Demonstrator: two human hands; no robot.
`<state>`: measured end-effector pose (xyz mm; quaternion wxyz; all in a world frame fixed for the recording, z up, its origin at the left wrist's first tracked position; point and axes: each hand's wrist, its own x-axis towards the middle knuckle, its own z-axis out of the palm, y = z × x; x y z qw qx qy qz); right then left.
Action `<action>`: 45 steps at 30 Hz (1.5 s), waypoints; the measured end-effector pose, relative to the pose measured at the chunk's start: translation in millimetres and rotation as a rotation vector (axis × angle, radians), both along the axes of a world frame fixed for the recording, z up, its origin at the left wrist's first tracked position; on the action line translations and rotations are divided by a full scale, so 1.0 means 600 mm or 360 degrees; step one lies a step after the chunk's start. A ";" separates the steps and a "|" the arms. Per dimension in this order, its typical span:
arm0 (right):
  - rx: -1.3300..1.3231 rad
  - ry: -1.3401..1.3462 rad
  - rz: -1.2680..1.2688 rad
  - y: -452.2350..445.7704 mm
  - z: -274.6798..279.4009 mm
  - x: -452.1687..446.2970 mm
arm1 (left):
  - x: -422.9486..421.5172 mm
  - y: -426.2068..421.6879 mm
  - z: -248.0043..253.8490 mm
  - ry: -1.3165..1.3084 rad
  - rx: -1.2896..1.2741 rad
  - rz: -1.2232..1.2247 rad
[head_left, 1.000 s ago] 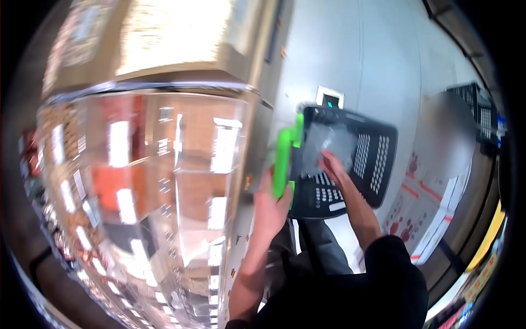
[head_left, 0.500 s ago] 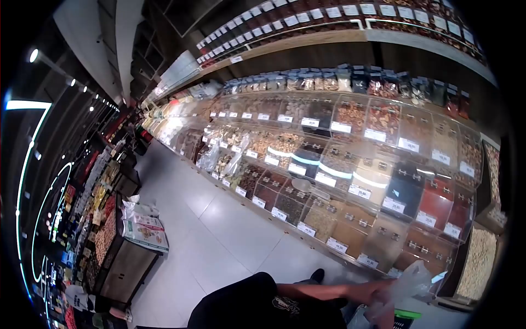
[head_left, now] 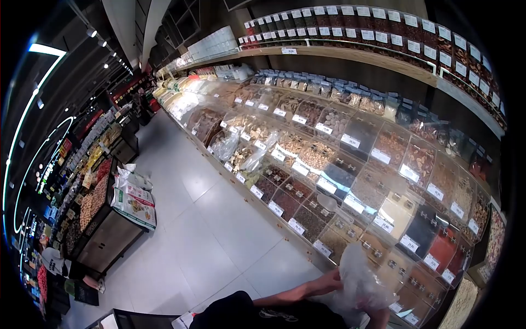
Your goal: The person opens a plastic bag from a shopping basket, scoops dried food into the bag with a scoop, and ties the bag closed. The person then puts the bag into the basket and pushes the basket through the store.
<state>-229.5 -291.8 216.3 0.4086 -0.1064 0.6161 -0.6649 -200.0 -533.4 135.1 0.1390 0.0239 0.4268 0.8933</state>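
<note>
A clear, crumpled plastic bag (head_left: 359,274) is held up in front of my body, at the bottom right of the head view. My left hand (head_left: 331,281) reaches in from the left and its fingers are closed on the bag's edge. On the other side, my right hand (head_left: 373,310) grips the lower part of the bag, partly covered by its film. Just beyond the bag are lidded clear bins (head_left: 392,263) of dry goods with white price labels. A scoop (head_left: 327,203) lies on the bin lids further left.
A wooden shelf (head_left: 350,55) with labelled jars runs above the bins. Across the tiled aisle (head_left: 203,241) stands a wooden display stand (head_left: 107,241) with printed sacks (head_left: 134,203) against it. A dark crate (head_left: 85,293) and a person are at the lower left.
My view has turned, and the bins appear shifted right and down. My hands and the plastic bag now appear further left, with the bag raised upright. The green-edged basket has left view.
</note>
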 end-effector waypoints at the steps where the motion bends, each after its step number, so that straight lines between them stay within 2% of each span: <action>1: -0.0089 -0.0008 -0.0136 0.001 -0.008 -0.003 | -0.006 -0.006 0.007 -0.0091 0.0088 -0.0022; 3: -0.0427 0.0131 -0.0610 -0.013 0.022 -0.012 | -0.021 -0.024 0.028 -0.0282 0.0262 -0.0066; 4: -0.0596 0.0202 -0.0849 -0.020 0.032 -0.016 | -0.033 -0.041 0.024 -0.0352 0.0151 0.0003; 5: -0.0470 0.0222 -0.1079 -0.002 0.003 -0.033 | -0.050 -0.062 0.014 -0.0419 0.0042 0.0070; 6: -0.0342 0.0242 -0.1309 -0.006 0.011 -0.046 | -0.067 -0.082 0.033 -0.0484 -0.0069 0.0135; 7: -0.0281 0.0297 -0.1337 -0.001 0.028 -0.043 | -0.076 -0.100 0.053 -0.0466 -0.0058 0.0238; 10: -0.0018 0.0645 -0.1597 0.045 -0.096 -0.057 | -0.096 -0.137 0.036 -0.0268 -0.0176 0.0382; 11: 0.1040 0.0519 -0.1194 -0.030 0.076 -0.033 | -0.093 -0.155 0.083 -0.0359 -0.0491 0.0315; 13: 0.0937 0.0640 -0.1117 -0.083 0.102 -0.022 | -0.090 -0.167 0.049 0.0180 -0.1077 0.0837; 14: 0.0875 0.0704 -0.1084 -0.096 0.100 -0.026 | -0.090 -0.173 0.070 0.0468 -0.1372 0.1092; 15: 0.0252 0.0923 -0.1087 -0.085 0.007 -0.037 | -0.082 -0.182 0.092 0.0668 -0.1667 0.1069; 17: 0.0642 0.1049 -0.0457 -0.147 0.042 -0.039 | -0.039 -0.188 0.223 0.1173 -0.1792 0.0761; 18: 0.0506 0.1532 -0.0096 -0.194 0.068 -0.045 | -0.022 -0.175 0.258 0.1355 -0.1852 0.0669; 19: 0.0373 0.1538 -0.0031 -0.216 0.022 -0.045 | -0.006 -0.169 0.289 0.1543 -0.1927 0.0577; 20: 0.0134 0.1510 0.0119 -0.271 0.116 -0.030 | 0.010 -0.174 0.298 0.1390 -0.1905 0.0406; 21: 0.0050 0.1507 0.0169 -0.282 0.095 -0.027 | 0.026 -0.178 0.308 0.1230 -0.1890 0.0248; 22: -0.0029 0.1503 0.0216 -0.289 0.066 -0.027 | 0.042 -0.182 0.309 0.0741 -0.1711 0.0033; 23: 0.0084 0.1514 0.0962 -0.280 0.050 -0.064 | 0.058 -0.184 0.309 0.0270 -0.1483 -0.0166; 26: 0.0469 0.1226 0.1188 -0.303 0.102 -0.068 | 0.107 -0.229 0.242 0.0341 -0.1891 -0.0061; 27: 0.0280 0.1202 0.1204 -0.299 0.071 -0.076 | 0.127 -0.245 0.228 0.0205 -0.1622 0.0128; 29: 0.0438 0.0775 0.1500 -0.302 0.067 -0.100 | 0.179 -0.266 0.213 -0.0026 -0.1059 0.0564; 30: 0.0540 0.0578 0.1653 -0.308 0.069 -0.115 | 0.198 -0.268 0.221 0.0046 -0.0888 0.0671; 31: 0.0575 0.0559 0.1791 -0.318 0.065 -0.119 | 0.210 -0.268 0.234 0.0137 -0.0721 0.0774; 33: 0.0541 0.0819 0.1987 -0.357 0.040 -0.114 | 0.219 -0.245 0.264 0.0222 -0.0504 0.0803; 35: 0.0421 0.1380 0.2084 -0.394 -0.001 -0.101 | 0.190 -0.217 0.233 0.0731 -0.0894 0.0746; 37: 0.0295 0.2006 0.1994 -0.431 -0.047 -0.103 | 0.160 -0.177 0.157 0.0647 -0.1295 0.0332; 39: 0.0231 0.2327 0.1670 -0.454 -0.081 -0.137 | 0.165 -0.166 0.152 0.0496 -0.1897 0.0059; 41: 0.0337 0.1861 0.1274 -0.460 -0.086 -0.188 | 0.192 -0.161 0.198 0.0252 -0.2709 -0.0058; 43: 0.0459 0.1248 0.0888 -0.452 -0.033 -0.199 | 0.182 -0.171 0.121 0.0329 -0.2860 0.0397; 44: 0.0475 0.1019 0.0732 -0.455 -0.026 -0.194 | 0.185 -0.180 0.122 0.0358 -0.2936 0.0635; 45: 0.0475 0.0796 0.0555 -0.459 -0.018 -0.190 | 0.171 -0.184 0.129 0.0064 -0.2814 0.0588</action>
